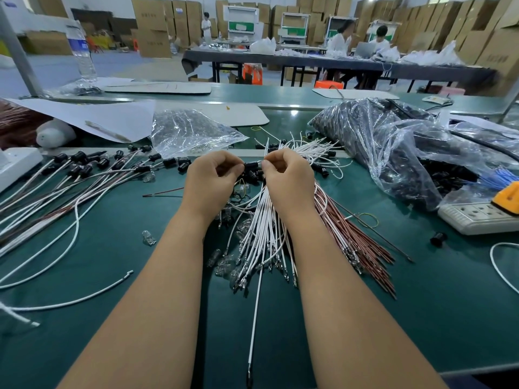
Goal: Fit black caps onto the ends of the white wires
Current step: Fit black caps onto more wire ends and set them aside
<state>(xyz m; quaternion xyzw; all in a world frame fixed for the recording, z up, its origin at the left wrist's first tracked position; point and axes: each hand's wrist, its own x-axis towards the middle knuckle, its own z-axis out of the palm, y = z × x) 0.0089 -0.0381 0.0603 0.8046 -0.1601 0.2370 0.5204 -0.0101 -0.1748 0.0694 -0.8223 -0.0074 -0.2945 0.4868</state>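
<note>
Left hand (209, 181) fingers curled, pinching black cap (252, 166); right hand (288, 175) fingers curled at cap's other side, presumably pinching white wire end, hidden; cap held between hands above white wires (261, 228) at centre.

Risks: wire tip missing cap opening, bending; cap slipping into loose caps beneath; forearms sweeping glass bulbs (224, 262) off near edge.

Green surface (421, 318) cluttered; capped wires (78, 164) far left; bagged caps (393, 141) far right; power strip (477, 217) right; warehouse room, cardboard boxes (151, 26), seated people far.
</note>
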